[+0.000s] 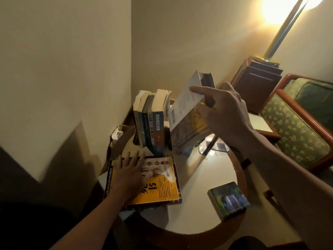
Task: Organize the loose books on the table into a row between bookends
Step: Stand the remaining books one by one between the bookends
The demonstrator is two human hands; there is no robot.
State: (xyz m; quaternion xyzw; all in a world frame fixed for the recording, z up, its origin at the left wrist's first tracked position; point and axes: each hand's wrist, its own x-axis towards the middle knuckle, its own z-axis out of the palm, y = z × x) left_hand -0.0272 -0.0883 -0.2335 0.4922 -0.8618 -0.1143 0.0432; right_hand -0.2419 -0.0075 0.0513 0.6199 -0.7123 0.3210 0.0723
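Observation:
Several books (150, 120) stand upright in a row at the back of the round table (203, 177). My right hand (223, 112) grips a tilted book with a white spine (187, 116), held just right of the row with its lower edge near the table. My left hand (131, 170) lies flat with spread fingers on a yellow book (162, 186) lying on the table's left side. A small green-covered book (228, 199) lies flat near the front right. A clear bookend (214, 147) sits behind the held book; another bookend is not visible.
A cardboard box (117, 141) stands at the table's back left by the wall. A lamp pole (286, 27) rises from a brown wooden stand (255, 83) at the back right. A green patterned armchair (302, 123) with a wooden frame is to the right.

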